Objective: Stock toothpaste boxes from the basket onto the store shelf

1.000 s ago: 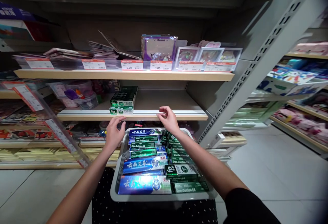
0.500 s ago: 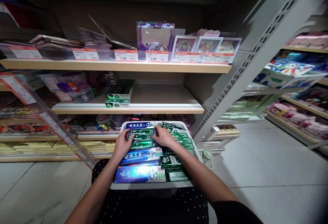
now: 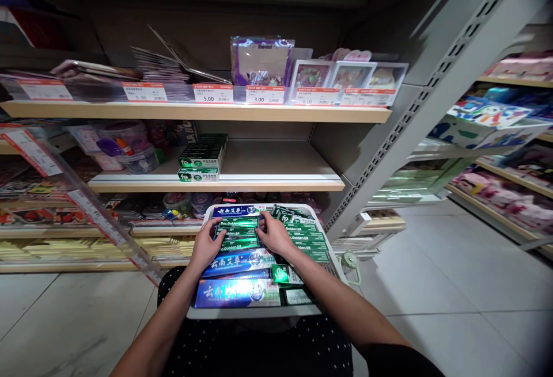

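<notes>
A white basket (image 3: 193,312) on my lap is filled with toothpaste boxes. My left hand (image 3: 208,243) is closed on the left end of a short stack of green toothpaste boxes (image 3: 239,232). At the opposite end my right hand (image 3: 275,235) grips the same boxes, fingertips bent over their edge. Blue toothpaste boxes (image 3: 237,293) lie in front of and behind the held ones. To the right, under my right wrist, are more green toothpaste boxes (image 3: 307,243), partly hidden by my forearm. One green box (image 3: 283,274) lies near the basket's front right.
Ahead, a shelf (image 3: 268,161) carries a stack of green toothpaste boxes (image 3: 201,155) beside clear plastic tubs (image 3: 133,147). Above it runs a shelf edge (image 3: 207,112) with price tags. A slotted metal upright (image 3: 415,101) stands on the right, beyond which is tiled floor (image 3: 436,273).
Both hands and the held green boxes have shifted very slightly. The loose green box near the front right now shows a bright green end where a dark face showed before.
</notes>
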`<state>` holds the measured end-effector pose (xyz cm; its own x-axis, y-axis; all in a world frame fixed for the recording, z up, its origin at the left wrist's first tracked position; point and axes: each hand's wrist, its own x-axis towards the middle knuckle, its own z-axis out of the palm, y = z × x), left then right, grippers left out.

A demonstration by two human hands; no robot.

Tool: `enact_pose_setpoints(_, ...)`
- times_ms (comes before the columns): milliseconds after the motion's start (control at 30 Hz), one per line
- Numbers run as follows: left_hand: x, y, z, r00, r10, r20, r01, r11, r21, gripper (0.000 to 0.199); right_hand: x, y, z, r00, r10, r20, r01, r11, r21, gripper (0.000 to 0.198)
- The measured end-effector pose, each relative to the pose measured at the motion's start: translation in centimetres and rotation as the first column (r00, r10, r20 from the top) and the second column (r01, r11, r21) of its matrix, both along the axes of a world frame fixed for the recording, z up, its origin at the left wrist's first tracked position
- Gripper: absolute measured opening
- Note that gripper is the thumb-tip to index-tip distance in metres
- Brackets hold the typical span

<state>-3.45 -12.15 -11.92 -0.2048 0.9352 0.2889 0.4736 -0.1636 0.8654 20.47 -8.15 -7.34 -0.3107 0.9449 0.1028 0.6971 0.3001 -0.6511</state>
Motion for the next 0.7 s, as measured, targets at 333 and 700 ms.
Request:
enact_pose_setpoints(333, 0.2, 0.0, 0.6, 0.924, 0.022, 0.382, -0.024, 1.000, 0.000, 0.044, 0.5, 0.5, -0.4, 0.958, 0.074, -0.278, -0.042, 0.992, 0.120, 0.030)
enact_pose_setpoints(700, 0.4, -0.2, 1.3, 0.929, 0.064, 0.364, -0.045, 0.997, -0.061, 0.045, 0.4, 0.7, -0.3, 0.919, 0.029, -0.392, -0.060, 0.996, -0.066, 0.042)
